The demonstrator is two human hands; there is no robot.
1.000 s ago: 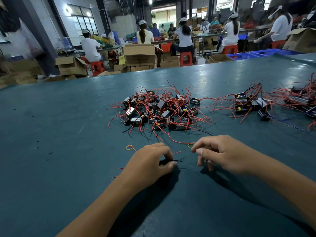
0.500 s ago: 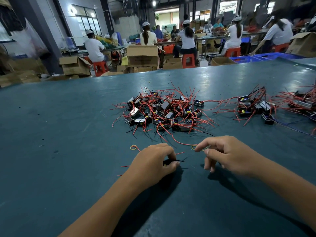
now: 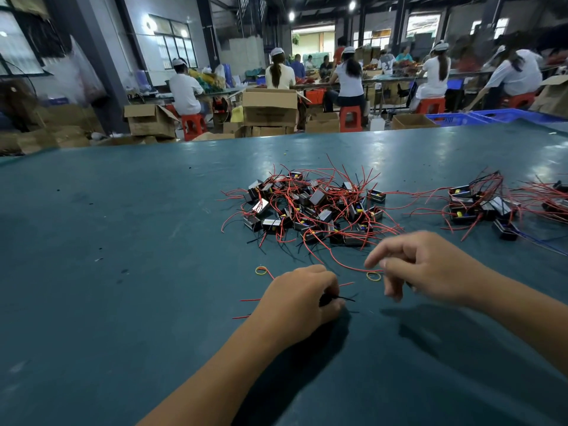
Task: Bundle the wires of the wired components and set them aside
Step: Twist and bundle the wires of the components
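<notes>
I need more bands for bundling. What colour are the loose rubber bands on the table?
Yellow. Both rubber bands show best in the head view.

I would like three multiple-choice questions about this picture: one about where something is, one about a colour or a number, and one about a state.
1. Where is the big pile of wired components?
A. Beyond both hands, on the table
B. In a blue crate
C. Under the left forearm

2. How many yellow rubber bands lie loose on the table?
A. None
B. Two
C. Five

3. What is the left hand doing?
A. Lying flat and open
B. Gripping a black component with wires
C. Pointing at the ceiling

Answers:
1. A, the pile sits on the green table, farther away than the hands.
2. B, one rubber band lies left of the left hand, and another rubber band lies just below the right hand.
3. B, its fingers curl round something black, and wire ends stick out.
</notes>
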